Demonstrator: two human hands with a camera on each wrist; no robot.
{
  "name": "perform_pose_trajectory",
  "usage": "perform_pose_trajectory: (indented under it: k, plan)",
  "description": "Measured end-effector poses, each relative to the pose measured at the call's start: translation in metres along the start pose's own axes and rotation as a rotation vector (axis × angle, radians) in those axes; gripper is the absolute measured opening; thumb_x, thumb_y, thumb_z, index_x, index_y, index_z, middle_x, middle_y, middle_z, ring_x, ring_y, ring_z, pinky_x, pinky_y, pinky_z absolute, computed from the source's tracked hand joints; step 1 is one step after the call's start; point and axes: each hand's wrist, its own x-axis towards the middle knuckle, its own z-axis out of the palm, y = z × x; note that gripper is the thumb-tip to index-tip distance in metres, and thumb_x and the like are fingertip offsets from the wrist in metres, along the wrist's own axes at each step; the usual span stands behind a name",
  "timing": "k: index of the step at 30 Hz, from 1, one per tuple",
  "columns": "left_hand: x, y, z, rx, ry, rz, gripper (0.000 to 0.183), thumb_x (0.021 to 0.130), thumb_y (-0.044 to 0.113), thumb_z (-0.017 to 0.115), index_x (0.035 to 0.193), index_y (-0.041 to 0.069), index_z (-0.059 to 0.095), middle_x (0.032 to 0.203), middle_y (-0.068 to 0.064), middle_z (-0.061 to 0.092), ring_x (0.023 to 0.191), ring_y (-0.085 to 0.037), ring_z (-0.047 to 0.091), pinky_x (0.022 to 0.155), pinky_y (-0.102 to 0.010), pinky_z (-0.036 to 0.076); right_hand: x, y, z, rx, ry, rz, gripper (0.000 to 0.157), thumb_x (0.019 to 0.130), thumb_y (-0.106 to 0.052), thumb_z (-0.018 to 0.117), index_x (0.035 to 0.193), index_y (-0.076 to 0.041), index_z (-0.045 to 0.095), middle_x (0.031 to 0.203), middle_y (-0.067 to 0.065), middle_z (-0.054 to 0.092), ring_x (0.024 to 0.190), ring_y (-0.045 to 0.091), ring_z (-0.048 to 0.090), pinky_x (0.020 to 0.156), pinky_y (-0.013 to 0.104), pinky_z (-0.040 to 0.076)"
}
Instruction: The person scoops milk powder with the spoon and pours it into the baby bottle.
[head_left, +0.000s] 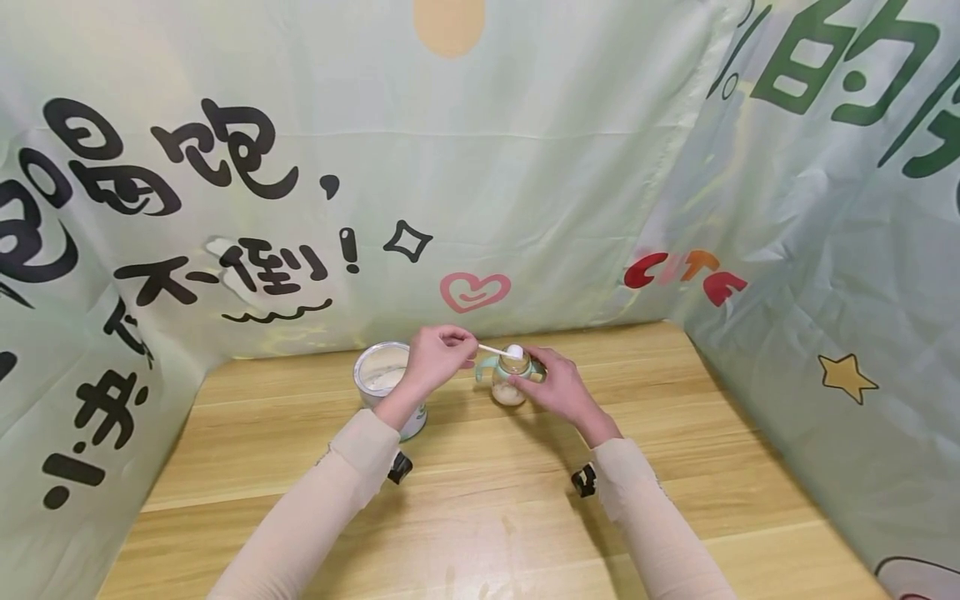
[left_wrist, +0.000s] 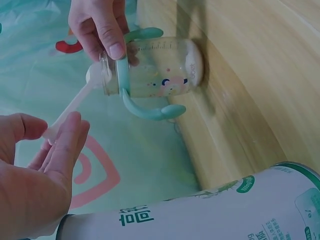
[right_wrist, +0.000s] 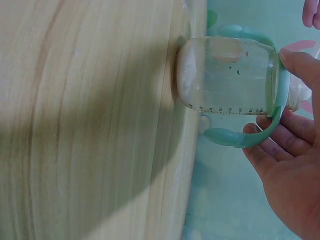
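My left hand [head_left: 437, 360] pinches the handle end of a white scoop [left_wrist: 70, 111]. The scoop's bowl, heaped with white powder in the head view, is at the open mouth of a clear baby bottle [head_left: 508, 392]. Mint-green handles [right_wrist: 240, 137] ring the bottle's neck, and white powder lies at its bottom. My right hand [head_left: 558, 382] grips the bottle around its neck and handle ring, the thumb on one side and the fingers on the other. The bottle stands upright on the table. Beside my left wrist is an open milk powder can [head_left: 381, 371].
The can, partly hidden by my left forearm, stands left of the bottle on the wooden table [head_left: 495, 517]. A printed cloth backdrop [head_left: 465, 183] hangs behind the table's back edge and along both sides. Black wrist mounts show below both sleeves.
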Motion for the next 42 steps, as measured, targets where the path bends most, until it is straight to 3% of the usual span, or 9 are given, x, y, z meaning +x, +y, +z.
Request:
perform_pose_trajectory:
  k: [4, 12, 19, 27, 35, 42]
  plan:
    - [0.001, 0.002, 0.0, -0.033, 0.035, -0.005, 0.017, 0.095, 0.008, 0.067, 0.102, -0.001, 0.08, 0.088, -0.017, 0.08, 0.069, -0.016, 0.077, 0.072, -0.03, 0.065, 0.0, 0.0, 0.0, -0.005, 0.011, -0.018, 0.06, 0.091, -0.03, 0.083, 0.14, -0.002, 0.064, 0.133, 0.022, 0.069, 0.124, 0.039, 0.065, 0.108, 0.057, 0.051]
    - [0.003, 0.003, 0.0, -0.082, 0.092, -0.007, 0.021, 0.094, 0.007, 0.064, 0.104, -0.005, 0.079, 0.087, -0.019, 0.079, 0.075, -0.025, 0.08, 0.072, -0.03, 0.065, -0.001, -0.001, 0.0, 0.001, 0.011, -0.016, 0.058, 0.091, -0.029, 0.084, 0.139, -0.002, 0.064, 0.133, 0.021, 0.069, 0.124, 0.038, 0.065, 0.108, 0.056, 0.051]
    - [0.005, 0.004, -0.003, -0.14, 0.139, -0.024, 0.021, 0.093, 0.004, 0.064, 0.105, -0.006, 0.078, 0.086, -0.019, 0.078, 0.067, -0.014, 0.075, 0.072, -0.029, 0.065, -0.001, -0.001, 0.0, 0.0, 0.002, -0.005, 0.061, 0.091, -0.03, 0.083, 0.14, -0.001, 0.063, 0.135, 0.022, 0.068, 0.126, 0.039, 0.064, 0.109, 0.057, 0.05]
    - [0.006, 0.009, -0.008, -0.172, 0.145, -0.035, 0.021, 0.095, 0.003, 0.064, 0.109, -0.009, 0.075, 0.087, -0.023, 0.078, 0.062, -0.011, 0.073, 0.069, -0.027, 0.065, -0.001, -0.002, -0.001, -0.015, 0.006, -0.009, 0.062, 0.091, -0.031, 0.083, 0.141, 0.0, 0.062, 0.134, 0.022, 0.068, 0.126, 0.04, 0.064, 0.109, 0.057, 0.05]
    - [0.003, 0.014, -0.023, -0.18, 0.157, -0.04, 0.019, 0.098, 0.003, 0.063, 0.107, -0.01, 0.075, 0.083, -0.02, 0.077, 0.06, -0.01, 0.072, 0.068, -0.026, 0.064, 0.002, -0.008, -0.003, -0.017, 0.031, -0.045, 0.066, 0.091, -0.032, 0.083, 0.142, 0.002, 0.06, 0.142, 0.023, 0.065, 0.134, 0.042, 0.059, 0.116, 0.058, 0.045]
    - [0.0, 0.019, -0.04, -0.197, 0.181, -0.088, 0.019, 0.1, 0.005, 0.065, 0.112, -0.006, 0.074, 0.087, -0.015, 0.077, 0.067, -0.011, 0.073, 0.074, -0.026, 0.065, 0.005, -0.021, -0.005, -0.019, 0.003, -0.034, 0.069, 0.093, -0.041, 0.08, 0.149, -0.006, 0.057, 0.148, 0.019, 0.061, 0.139, 0.041, 0.056, 0.118, 0.059, 0.043]
